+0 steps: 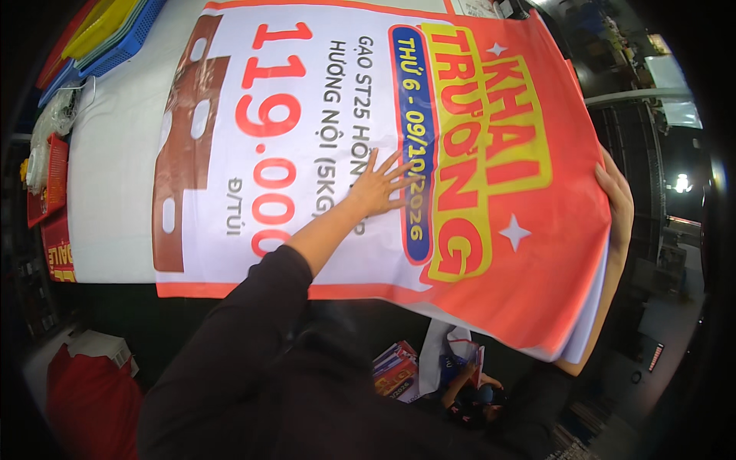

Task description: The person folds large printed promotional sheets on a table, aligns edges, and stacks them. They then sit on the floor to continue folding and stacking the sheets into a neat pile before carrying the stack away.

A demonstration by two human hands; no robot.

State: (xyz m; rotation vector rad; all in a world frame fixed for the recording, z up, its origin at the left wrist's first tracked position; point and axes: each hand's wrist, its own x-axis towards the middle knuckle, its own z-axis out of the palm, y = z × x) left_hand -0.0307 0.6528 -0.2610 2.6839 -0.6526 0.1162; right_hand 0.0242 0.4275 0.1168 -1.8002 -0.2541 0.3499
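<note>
A large printed poster (552, 268) lies across the table, with a red band on the right, a white field with red figures, and brown shapes toward the left. My left hand (377, 190) rests flat on its middle, fingers spread over the blue strip. At the right edge, my right hand (618, 192) curls round the poster, fingertips on top and the palm and forearm beneath. White sheet edges (589, 303) show under the poster's near right corner, which hangs past the table's front edge.
The white tabletop (107, 199) shows at left. A blue plastic basket (126, 40) stands at the far left, and a red basket (55, 172) is on the left side. Below are red cloth (88, 399), stacked printed sheets (397, 372) and another person (471, 391).
</note>
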